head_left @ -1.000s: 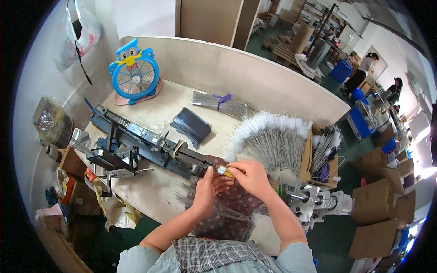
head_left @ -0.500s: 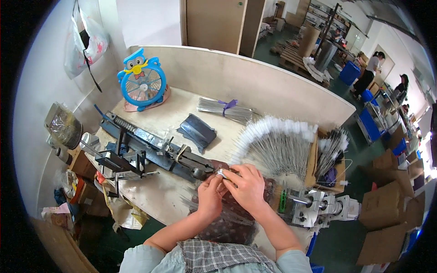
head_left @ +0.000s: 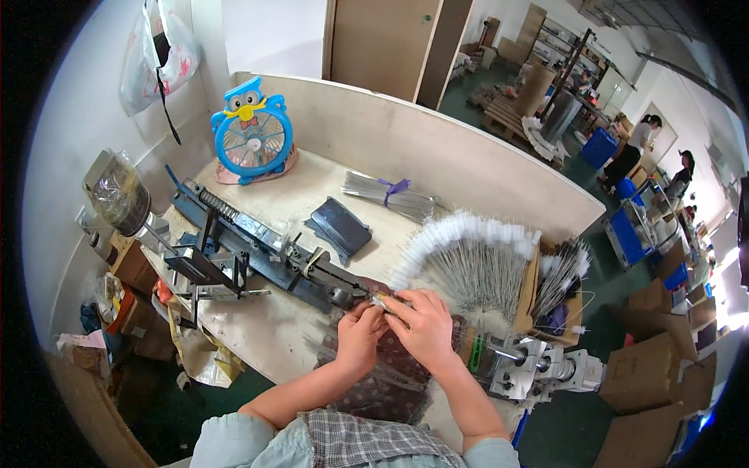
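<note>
My left hand (head_left: 359, 337) and my right hand (head_left: 425, 327) meet at the front end of a long dark metal bench fixture (head_left: 269, 248). The fingers of both are closed in a pinch around a small, pale, shiny piece (head_left: 380, 299), too small to name. Under my wrists lies a dark brown dotted cloth (head_left: 382, 374) with thin wires scattered on it. Beyond my right hand, a wide fan of thin wire stems with white bristle tips (head_left: 468, 249) is spread over the table.
A blue penguin-shaped fan (head_left: 253, 140), a wire bundle with a purple tie (head_left: 390, 193) and a dark folded pouch (head_left: 340, 226) lie farther back. At right stand a silver clamp machine (head_left: 546, 366) and a carton of brushes (head_left: 558, 292). Two people (head_left: 636, 148) are far off.
My right hand's fingers have curled in closer to the left hand at the small piece. The whole view has shifted slightly; both hands stay at the fixture's end.
</note>
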`<action>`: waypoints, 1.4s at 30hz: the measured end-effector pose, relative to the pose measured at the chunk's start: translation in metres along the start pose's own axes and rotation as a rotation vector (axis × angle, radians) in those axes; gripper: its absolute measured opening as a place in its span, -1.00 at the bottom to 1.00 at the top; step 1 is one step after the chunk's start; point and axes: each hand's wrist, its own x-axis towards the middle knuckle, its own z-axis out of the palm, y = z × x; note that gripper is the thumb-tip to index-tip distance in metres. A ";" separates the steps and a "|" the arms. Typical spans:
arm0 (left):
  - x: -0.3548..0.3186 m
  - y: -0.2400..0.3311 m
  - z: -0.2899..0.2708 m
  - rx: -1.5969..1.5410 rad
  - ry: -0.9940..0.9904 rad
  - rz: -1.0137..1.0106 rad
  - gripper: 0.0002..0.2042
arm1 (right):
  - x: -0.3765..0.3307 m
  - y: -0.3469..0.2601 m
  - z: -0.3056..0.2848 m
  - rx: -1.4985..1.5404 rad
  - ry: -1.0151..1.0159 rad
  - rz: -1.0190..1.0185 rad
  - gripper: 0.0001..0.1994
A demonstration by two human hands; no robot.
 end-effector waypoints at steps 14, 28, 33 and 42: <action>0.004 -0.003 -0.009 -0.061 -0.086 -0.026 -0.90 | -0.005 -0.003 -0.003 -0.002 0.061 0.039 -0.75; 0.002 -0.004 -0.006 -0.084 0.003 -0.015 -0.87 | -0.002 -0.007 0.012 0.011 0.115 0.066 -0.70; 0.008 -0.010 -0.015 -0.038 -0.036 -0.021 -0.88 | -0.003 -0.004 0.008 -0.016 0.128 0.061 -0.71; 0.004 0.001 -0.004 -0.023 -0.009 -0.044 -0.80 | 0.000 -0.011 -0.008 -0.038 0.115 0.040 -0.74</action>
